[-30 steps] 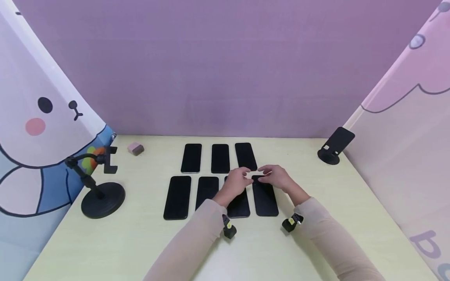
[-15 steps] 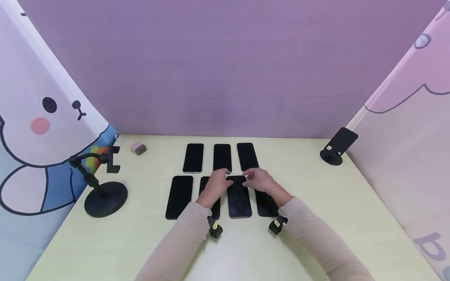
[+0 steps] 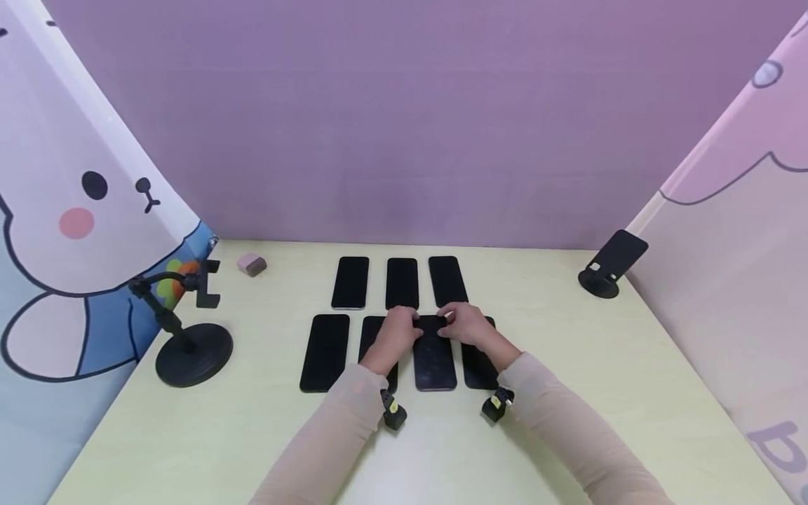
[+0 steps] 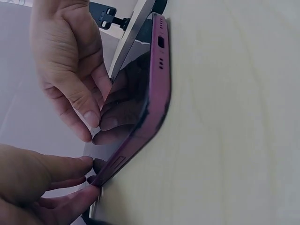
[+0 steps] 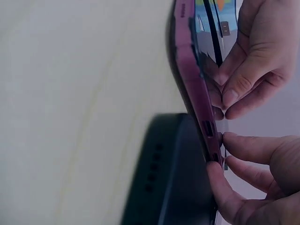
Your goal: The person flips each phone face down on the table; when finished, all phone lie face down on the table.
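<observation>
In the head view, a dark smartphone (image 3: pixel 435 365) lies screen up in the front row, and both hands are at its far end. My left hand (image 3: pixel 396 333) holds its left side; my right hand (image 3: pixel 470 325) holds the right side. Both thumbs sit over the screen. The left wrist view shows the phone's purple edge (image 4: pixel 160 75) close to the tabletop, with a left fingertip against its side. In the right wrist view a right fingertip presses the side near the buttons. The smartphone left of it (image 3: pixel 392 380) is partly under my left hand; another (image 3: pixel 480 368) is partly under my right.
A further smartphone (image 3: pixel 325 353) lies at the front row's left end. Three more smartphones (image 3: pixel 350 283) form the row behind. A black phone-holder arm (image 3: pixel 192 354) stands left, a small black stand (image 3: pixel 612 263) back right, and a pink block (image 3: pixel 252 264) back left.
Both hands have moved left from the rightmost front smartphone to the one beside it, where they have stayed over the last half second. The head view has shifted slightly.
</observation>
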`<state>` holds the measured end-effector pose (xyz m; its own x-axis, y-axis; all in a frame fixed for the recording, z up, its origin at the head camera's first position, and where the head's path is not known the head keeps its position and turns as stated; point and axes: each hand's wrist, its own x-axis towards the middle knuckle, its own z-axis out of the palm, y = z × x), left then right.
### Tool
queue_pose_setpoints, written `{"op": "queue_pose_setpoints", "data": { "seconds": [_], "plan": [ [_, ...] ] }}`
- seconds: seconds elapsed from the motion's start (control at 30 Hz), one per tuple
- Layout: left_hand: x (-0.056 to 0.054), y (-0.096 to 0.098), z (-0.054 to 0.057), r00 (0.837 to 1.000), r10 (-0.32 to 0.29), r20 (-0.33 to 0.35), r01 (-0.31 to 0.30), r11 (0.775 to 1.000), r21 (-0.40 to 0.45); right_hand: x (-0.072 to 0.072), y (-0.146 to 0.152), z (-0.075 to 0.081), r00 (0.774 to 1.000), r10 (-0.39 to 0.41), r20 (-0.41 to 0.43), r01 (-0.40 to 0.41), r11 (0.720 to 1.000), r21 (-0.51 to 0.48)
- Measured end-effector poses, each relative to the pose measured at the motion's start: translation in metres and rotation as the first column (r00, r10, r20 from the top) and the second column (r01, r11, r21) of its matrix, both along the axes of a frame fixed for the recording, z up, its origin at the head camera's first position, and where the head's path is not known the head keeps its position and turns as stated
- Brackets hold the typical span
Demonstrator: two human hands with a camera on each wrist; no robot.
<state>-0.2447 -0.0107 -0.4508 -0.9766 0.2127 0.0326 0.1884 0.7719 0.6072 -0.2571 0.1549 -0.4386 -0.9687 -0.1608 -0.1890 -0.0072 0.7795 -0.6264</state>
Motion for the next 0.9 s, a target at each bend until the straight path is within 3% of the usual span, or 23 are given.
{"op": "queue_pose_setpoints", "data": {
  "seconds": [0.33, 0.5, 0.67, 0.77, 0.9],
  "plan": [
    [-0.001, -0.002, -0.005, 1.000, 0.012, -0.021, -0.011, 0.999, 0.031, -0.001, 0.001, -0.006, 1.000, -0.024, -0.007, 0.023, 0.999, -0.043],
    [-0.001, -0.002, -0.008, 0.999, -0.002, -0.048, 0.003, 1.000, 0.020, -0.001, 0.004, -0.007, 0.999, -0.033, -0.020, 0.031, 0.995, -0.100],
    [-0.002, -0.002, -0.010, 0.999, 0.007, -0.035, -0.006, 1.000, 0.031, 0.001, 0.006, -0.006, 0.999, -0.040, -0.019, 0.036, 0.985, -0.167],
    [-0.002, -0.002, -0.011, 0.999, 0.009, -0.031, -0.008, 0.999, 0.046, 0.001, 0.008, -0.007, 0.999, -0.044, -0.013, 0.040, 0.973, -0.227],
    [-0.001, -0.002, -0.012, 1.000, 0.014, -0.028, -0.012, 0.996, 0.083, -0.001, 0.012, -0.008, 0.998, -0.053, 0.021, 0.057, 0.936, -0.349]
  ]
}}
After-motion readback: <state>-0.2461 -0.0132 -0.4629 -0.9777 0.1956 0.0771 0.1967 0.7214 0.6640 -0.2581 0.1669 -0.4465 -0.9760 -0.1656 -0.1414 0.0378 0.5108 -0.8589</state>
